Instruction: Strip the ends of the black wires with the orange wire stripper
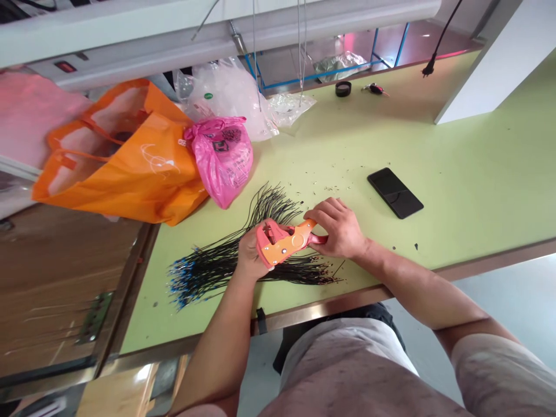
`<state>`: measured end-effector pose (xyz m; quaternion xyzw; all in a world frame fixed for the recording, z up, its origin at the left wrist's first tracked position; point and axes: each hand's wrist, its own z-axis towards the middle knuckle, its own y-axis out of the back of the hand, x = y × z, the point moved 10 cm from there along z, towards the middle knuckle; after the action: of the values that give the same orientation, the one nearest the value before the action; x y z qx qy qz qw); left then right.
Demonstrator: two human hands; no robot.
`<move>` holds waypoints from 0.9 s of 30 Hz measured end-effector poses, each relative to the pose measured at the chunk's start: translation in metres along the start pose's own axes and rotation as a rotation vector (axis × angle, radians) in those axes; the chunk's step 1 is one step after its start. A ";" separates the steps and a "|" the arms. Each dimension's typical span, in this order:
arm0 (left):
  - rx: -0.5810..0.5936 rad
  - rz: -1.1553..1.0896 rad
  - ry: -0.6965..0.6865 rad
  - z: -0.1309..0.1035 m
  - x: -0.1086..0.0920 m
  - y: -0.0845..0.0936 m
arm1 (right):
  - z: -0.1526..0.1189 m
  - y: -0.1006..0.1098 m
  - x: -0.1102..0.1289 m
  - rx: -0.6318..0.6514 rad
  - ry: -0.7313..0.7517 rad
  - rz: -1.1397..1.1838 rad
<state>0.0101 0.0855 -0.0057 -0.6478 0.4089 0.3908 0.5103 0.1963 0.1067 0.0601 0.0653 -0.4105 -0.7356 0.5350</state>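
Note:
An orange and red wire stripper point(284, 246) is held above the table, its handles in my right hand point(341, 229) and its jaws pointing left. My left hand point(251, 252) is closed right by the jaw end, partly covered by the tool. What its fingers hold is hidden. Beneath both hands lie bundles of thin black wires point(217, 263). Blue and metallic ends show at the left of the wires, and reddish ends at the lower right. Another part of the bundle fans out toward the back.
A black phone point(395, 193) lies to the right on the green table point(469, 191). Small scraps are scattered behind my hands. An orange bag point(143, 162), a pink plastic bag point(223, 162) and clear plastic bags point(230, 95) stand at the back left. A white post point(478, 69) rises at the right.

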 end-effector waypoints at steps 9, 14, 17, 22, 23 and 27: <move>-0.134 -0.021 0.080 0.002 0.009 0.010 | 0.000 0.001 -0.001 -0.023 0.018 0.050; -0.174 -0.041 0.131 0.000 0.007 0.007 | 0.000 0.002 0.001 -0.029 0.034 0.055; -0.156 -0.032 0.102 0.000 0.005 0.007 | 0.000 -0.002 -0.001 0.023 0.010 0.059; -0.121 -0.007 0.023 0.000 0.005 0.011 | 0.001 -0.003 -0.002 0.059 -0.012 0.058; -0.115 -0.003 -0.003 0.000 0.005 0.011 | 0.002 -0.002 -0.002 0.055 -0.009 0.057; -0.085 0.013 -0.095 0.001 0.001 0.014 | 0.001 0.001 0.001 0.036 0.001 0.021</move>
<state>-0.0030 0.0839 -0.0112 -0.6468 0.3718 0.4414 0.4986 0.1958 0.1066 0.0615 0.0710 -0.4240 -0.7223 0.5417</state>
